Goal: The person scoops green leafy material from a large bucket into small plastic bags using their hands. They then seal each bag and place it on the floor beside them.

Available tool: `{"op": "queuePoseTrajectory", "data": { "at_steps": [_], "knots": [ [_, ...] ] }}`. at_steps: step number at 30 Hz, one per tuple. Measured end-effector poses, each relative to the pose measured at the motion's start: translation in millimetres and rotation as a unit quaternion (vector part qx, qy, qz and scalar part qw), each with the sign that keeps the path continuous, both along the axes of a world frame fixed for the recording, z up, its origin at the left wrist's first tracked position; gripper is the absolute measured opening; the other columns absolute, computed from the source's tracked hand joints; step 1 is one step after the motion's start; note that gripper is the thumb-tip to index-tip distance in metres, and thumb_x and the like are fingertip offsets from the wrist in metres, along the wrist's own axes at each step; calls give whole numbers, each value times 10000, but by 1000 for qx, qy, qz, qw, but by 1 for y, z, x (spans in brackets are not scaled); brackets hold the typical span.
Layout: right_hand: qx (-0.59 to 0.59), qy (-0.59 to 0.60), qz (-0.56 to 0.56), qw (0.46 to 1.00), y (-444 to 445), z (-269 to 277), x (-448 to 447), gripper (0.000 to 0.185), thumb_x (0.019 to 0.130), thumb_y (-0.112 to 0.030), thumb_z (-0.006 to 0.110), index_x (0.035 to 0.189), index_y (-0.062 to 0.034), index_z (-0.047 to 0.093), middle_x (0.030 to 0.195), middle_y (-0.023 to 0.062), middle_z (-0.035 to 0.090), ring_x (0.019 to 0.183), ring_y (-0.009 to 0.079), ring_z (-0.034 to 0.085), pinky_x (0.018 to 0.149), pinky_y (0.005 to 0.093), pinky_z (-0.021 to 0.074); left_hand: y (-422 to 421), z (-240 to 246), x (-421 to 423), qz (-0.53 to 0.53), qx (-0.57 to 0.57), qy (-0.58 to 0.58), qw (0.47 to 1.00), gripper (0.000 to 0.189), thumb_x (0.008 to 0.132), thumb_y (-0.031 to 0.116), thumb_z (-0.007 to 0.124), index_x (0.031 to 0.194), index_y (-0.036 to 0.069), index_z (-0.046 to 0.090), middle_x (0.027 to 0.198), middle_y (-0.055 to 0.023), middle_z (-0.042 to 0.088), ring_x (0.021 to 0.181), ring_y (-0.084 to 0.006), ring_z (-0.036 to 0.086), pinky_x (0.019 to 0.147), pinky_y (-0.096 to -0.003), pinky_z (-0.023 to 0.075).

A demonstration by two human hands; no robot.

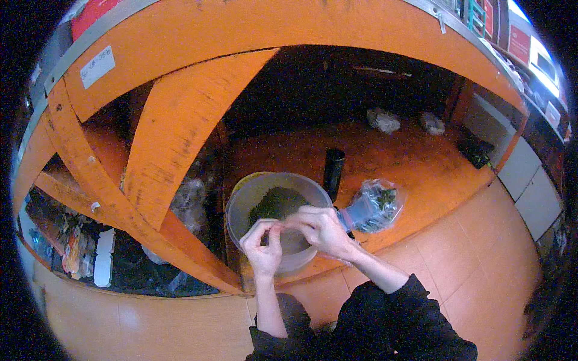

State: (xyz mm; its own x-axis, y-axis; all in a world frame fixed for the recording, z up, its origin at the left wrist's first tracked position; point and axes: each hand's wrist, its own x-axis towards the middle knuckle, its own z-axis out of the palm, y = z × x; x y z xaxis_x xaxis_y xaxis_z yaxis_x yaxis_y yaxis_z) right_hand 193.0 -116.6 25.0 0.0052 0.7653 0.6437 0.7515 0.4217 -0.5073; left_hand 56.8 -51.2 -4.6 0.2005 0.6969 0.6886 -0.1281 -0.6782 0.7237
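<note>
A round translucent plastic tub (233,212) stands low before me, with dark green, finely broken matter (277,203) on its bottom. Over the tub's near side my left hand (264,246) and my right hand (318,228) meet, thumbs and fingertips pinched together. Whatever may be between the fingertips is too small to make out. Just right of my right hand lies a clear plastic bag (381,205) with green leafy matter inside and a blue part towards the hand. Behind it a black cylinder (334,171) stands upright.
An orange cabinet (189,126) with an open door surrounds the low orange shelf (289,158). Two clear plastic bundles (383,120) and a black box (474,146) sit further back and right. Packets (76,257) fill a lower-left compartment. Tiled floor (433,252) lies in front.
</note>
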Motion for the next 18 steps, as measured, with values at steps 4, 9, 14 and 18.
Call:
{"op": "queuePoseTrajectory", "data": {
  "at_steps": [4, 9, 14, 18],
  "knots": [
    [8, -90, -66, 994, -14, -14, 31, 217, 728, -51, 529, 909, -53, 649, 820, 138, 622, 777, 312, 601, 695, 386, 480, -12, 4, 18, -44, -11, 63, 997, 85, 792, 18, 583, 835, -17, 648, 805, -122, 657, 734, -179, 630, 684, -279, 483],
    [-33, -98, -287, 952, -50, 3, 128, 200, 746, -89, 505, 906, -52, 618, 853, 175, 612, 803, 345, 597, 688, 424, 476, 7, -22, 13, -71, -140, 18, 987, 301, 932, 188, 427, 1054, -16, 611, 967, -141, 650, 917, -201, 617, 827, -304, 462],
    [-179, -364, -481, 777, -78, -111, 287, 210, 810, -171, 476, 979, -76, 555, 817, 155, 604, 771, 358, 588, 663, 460, 461, 15, -18, 4, -108, -184, -37, 976, 718, 928, 525, 131, 1223, -35, 470, 1027, -171, 614, 937, -232, 597, 853, -359, 466],
    [-237, -220, -378, 868, -45, -173, 260, 234, 843, -193, 443, 1001, -57, 550, 917, 202, 583, 885, 342, 552, 803, 480, 413, 16, -25, 1, -93, -191, -60, 975, 685, 930, 521, 180, 1195, -29, 491, 1004, -155, 619, 876, -213, 606, 781, -328, 494]
  ]
}}
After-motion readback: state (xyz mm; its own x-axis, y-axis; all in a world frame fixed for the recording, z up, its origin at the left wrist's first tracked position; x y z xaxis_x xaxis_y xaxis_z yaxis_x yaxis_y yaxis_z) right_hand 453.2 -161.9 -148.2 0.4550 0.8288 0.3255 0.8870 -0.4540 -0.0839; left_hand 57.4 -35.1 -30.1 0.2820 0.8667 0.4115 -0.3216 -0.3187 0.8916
